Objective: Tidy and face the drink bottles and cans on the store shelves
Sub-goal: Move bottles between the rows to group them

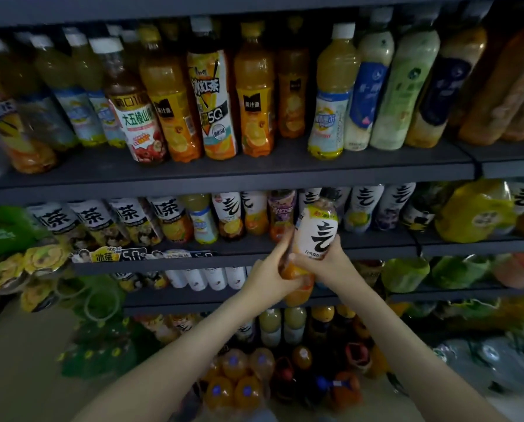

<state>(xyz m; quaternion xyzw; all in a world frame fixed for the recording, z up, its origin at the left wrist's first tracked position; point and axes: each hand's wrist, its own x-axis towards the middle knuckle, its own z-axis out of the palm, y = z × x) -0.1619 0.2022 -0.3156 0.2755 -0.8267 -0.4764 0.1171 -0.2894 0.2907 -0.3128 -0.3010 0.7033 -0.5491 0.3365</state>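
Ok, left hand [269, 277] + right hand [327, 263] both curled round bottle [315, 228], held just off shelf [382, 243], label out; prob squaring it before slotting in.

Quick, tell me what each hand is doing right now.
Left hand: grips the white-label bottle at its base.
Right hand: grips the same bottle, around its middle.

The white-labelled plastic bottle [315, 229] sits before the dark metal middle shelf [376, 243], between the left hand [269, 275] and right hand [327, 263].
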